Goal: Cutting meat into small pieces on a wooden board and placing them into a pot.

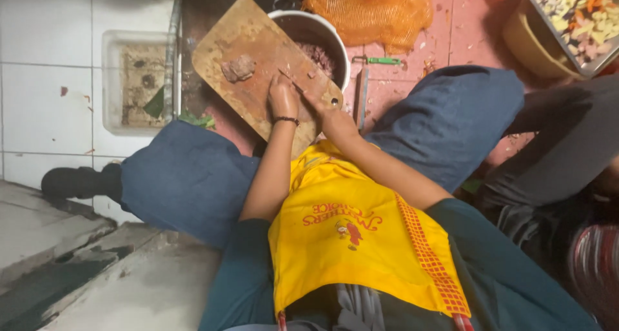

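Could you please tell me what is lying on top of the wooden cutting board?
On the cutting board lies a lump of meat and a few small scraps. The left hand and right hand rest on its near end, covering whatever lies beneath them.

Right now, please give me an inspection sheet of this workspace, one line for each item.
Surface: pink tiled floor, stained and strewn with small scraps.
Job's things: wooden cutting board carrying a lump of minced meat; metal pot behind it with more meat inside.
Clutter: orange mesh bag; green-handled peeler; tray of chopped vegetables; green leaves.
Grips: left hand pressed on the board, a dark band on its wrist; right hand holds a knife.
Cables: nothing seen.
Surroundings: floor drain in white tiles; another person's sleeve at right.
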